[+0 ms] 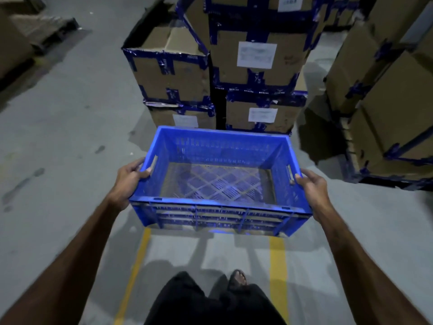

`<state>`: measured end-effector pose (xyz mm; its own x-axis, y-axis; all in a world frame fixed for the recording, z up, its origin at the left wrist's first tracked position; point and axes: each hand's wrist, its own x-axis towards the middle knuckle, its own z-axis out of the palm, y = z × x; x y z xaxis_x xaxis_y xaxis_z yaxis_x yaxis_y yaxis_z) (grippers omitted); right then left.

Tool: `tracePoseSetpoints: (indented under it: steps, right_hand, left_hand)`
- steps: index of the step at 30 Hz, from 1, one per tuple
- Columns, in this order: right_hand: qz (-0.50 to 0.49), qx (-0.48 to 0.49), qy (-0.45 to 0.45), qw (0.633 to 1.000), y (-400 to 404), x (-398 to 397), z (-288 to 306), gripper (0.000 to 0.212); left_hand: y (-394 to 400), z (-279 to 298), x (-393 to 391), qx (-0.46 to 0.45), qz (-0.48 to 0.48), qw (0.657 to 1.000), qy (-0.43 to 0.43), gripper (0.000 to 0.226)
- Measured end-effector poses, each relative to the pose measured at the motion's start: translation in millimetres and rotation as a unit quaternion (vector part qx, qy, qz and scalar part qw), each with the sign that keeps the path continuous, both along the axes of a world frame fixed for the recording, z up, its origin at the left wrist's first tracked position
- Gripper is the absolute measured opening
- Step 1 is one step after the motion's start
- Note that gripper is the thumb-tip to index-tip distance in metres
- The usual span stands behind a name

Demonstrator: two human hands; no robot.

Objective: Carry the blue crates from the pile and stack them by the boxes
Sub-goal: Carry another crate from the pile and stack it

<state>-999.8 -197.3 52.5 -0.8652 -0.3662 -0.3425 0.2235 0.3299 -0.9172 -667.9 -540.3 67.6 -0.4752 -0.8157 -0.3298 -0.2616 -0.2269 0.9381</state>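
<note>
An empty blue crate [218, 207] with slotted walls and a lattice floor hangs level in front of me, above the floor. My left hand [127, 181] grips its left side, fingers hooked through the handle slot. At the opposite handle slot, my right hand [312, 191] grips the right side. Just beyond the crate's far rim stand stacked cardboard boxes [257, 55] bound with blue tape.
More taped boxes [386, 102] rise at the right on a dark pallet. Flattened cardboard and a pallet [35, 31] lie at the far left. Grey concrete floor [58, 137] stretches to the left. Two yellow floor lines [277, 266] run beneath the crate. My foot [237, 277] shows below.
</note>
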Motion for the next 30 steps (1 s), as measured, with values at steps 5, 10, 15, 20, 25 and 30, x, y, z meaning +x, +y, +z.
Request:
tracePoseSetpoints:
  steps: [5,10,15,20,25,30]
  right_hand:
    - [-0.016,-0.006,0.002,1.0,-45.5,-33.3,-5.2,0.028]
    - [-0.038,0.015,0.011,0.999,-79.2,-59.5,-33.3,0.034]
    - [-0.071,0.03,0.02,0.997,-122.0,-72.0,-49.2,0.035]
    - [-0.104,0.041,-0.003,0.994,-150.2,-93.1,-78.3,0.025]
    - [-0.121,0.071,0.042,0.989,-174.1,-108.1,-107.8,0.016]
    - [-0.128,0.086,0.068,0.986,-179.4,-119.6,-145.0,0.027]
  left_hand:
    - [-48.0,-9.9,-34.1,-0.005,0.013,1.0,-0.012,0.043]
    - [-104.0,-35.8,-73.8,-0.03,-0.032,0.998,-0.037,0.037]
    - [-167.6,-57.6,-118.1,-0.06,-0.097,0.992,-0.054,0.039]
    - [-219.0,-88.9,-168.7,-0.067,-0.143,0.986,-0.061,0.039]
    - [-254.7,-128.6,-201.7,-0.1,-0.163,0.981,-0.036,0.048]
    - [-265.2,-166.0,-216.1,-0.112,-0.148,0.982,-0.036,0.049]
